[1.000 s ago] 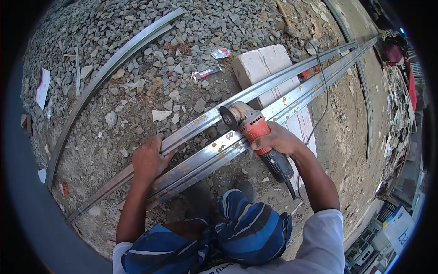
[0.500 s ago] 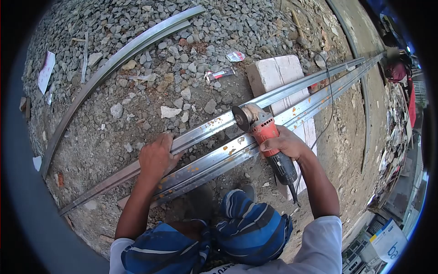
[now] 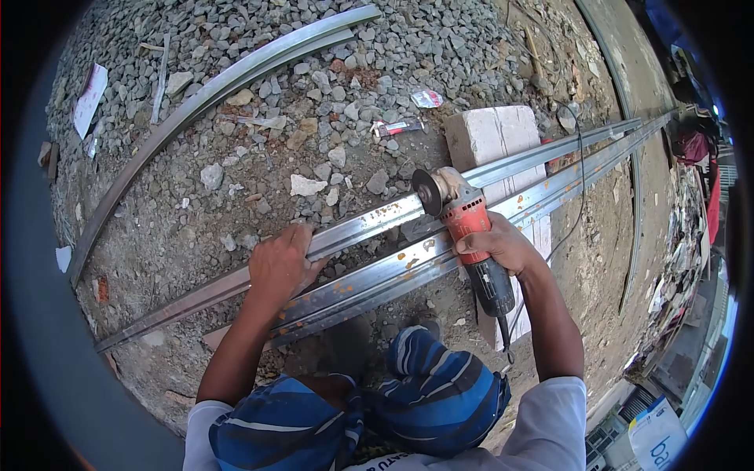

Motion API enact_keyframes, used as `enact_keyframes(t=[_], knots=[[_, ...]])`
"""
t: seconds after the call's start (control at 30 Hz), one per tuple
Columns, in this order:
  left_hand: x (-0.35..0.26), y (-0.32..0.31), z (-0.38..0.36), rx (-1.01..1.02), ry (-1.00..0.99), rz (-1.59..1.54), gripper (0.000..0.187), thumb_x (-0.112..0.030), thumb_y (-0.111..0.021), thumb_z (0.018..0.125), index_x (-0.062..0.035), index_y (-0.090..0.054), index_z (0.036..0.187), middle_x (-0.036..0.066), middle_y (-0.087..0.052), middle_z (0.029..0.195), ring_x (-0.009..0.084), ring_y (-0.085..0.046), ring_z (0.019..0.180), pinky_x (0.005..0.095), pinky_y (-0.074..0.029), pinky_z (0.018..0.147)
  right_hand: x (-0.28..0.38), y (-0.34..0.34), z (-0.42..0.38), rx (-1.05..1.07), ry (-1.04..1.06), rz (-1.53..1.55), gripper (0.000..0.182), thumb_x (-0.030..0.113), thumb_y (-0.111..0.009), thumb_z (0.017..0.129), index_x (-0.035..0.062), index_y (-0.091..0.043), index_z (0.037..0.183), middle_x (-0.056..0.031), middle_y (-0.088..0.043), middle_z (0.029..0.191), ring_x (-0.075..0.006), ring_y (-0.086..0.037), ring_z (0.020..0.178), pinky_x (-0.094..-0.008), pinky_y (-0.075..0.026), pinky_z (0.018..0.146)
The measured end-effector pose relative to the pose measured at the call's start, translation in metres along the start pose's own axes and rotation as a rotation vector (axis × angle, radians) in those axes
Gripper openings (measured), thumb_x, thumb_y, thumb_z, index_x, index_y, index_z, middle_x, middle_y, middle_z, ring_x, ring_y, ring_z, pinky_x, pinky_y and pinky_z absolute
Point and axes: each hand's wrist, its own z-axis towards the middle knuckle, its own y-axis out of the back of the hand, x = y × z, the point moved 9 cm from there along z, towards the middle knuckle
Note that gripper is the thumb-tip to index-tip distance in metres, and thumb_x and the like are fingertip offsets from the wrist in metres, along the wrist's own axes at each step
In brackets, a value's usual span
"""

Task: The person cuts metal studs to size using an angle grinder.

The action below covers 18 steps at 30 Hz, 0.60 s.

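Observation:
My left hand [image 3: 281, 265] is closed around the upper metal channel [image 3: 369, 222], a long silvery profile with rust spots and a brownish near end. In my right hand [image 3: 503, 247] is a red and black angle grinder [image 3: 473, 228], gripped by its body, with the fingers wrapped over it. Its dark disc [image 3: 426, 193] stands edge-up at the far side of the upper channel, overlapping it in this view. A second, rustier metal channel [image 3: 377, 276] runs alongside, nearer my knees and passing beneath the grinder.
White blocks [image 3: 491, 133] lie under both channels. A curved metal strip [image 3: 188, 118] rests on the gravel [image 3: 259, 39] at the far left. The black cord [image 3: 580, 188] loops across the channels at right. Wrappers [image 3: 399, 127] and broken stones litter the dirt.
The view has shifted slightly, so the ground appears farther right. The grinder's disc has moved a little toward the far edge of the upper channel. Both hands keep their grip.

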Motion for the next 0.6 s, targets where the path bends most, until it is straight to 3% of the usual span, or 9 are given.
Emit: enact_keyframes(t=[0.27,0.6], knots=[[0.0,-0.001,0.0,0.031,-0.008,-0.017,0.05,-0.035,-0.086,0.076,-0.0068,-0.064,0.111,0.011,-0.07,0.099,0.0336,-0.073,0.081,0.045,-0.059,0.069,-0.018,-0.006,-0.019,0.02,-0.035,0.078,0.05,0.016,-0.08,0.073,0.0,-0.066,0.118,-0.0064,-0.068,0.099,-0.0162,-0.066,0.085,-0.0326,-0.054,0.079],[-0.003,0.004,-0.002,-0.02,-0.033,-0.039,0.05,-0.032,-0.087,0.074,-0.0071,-0.064,0.111,0.011,-0.07,0.097,0.0332,-0.073,0.079,0.044,-0.058,0.069,-0.003,-0.002,0.0,-0.014,0.026,0.019,0.043,0.017,-0.08,0.073,0.0012,-0.067,0.111,-0.0042,-0.068,0.093,-0.0149,-0.065,0.084,-0.0315,-0.052,0.079]])
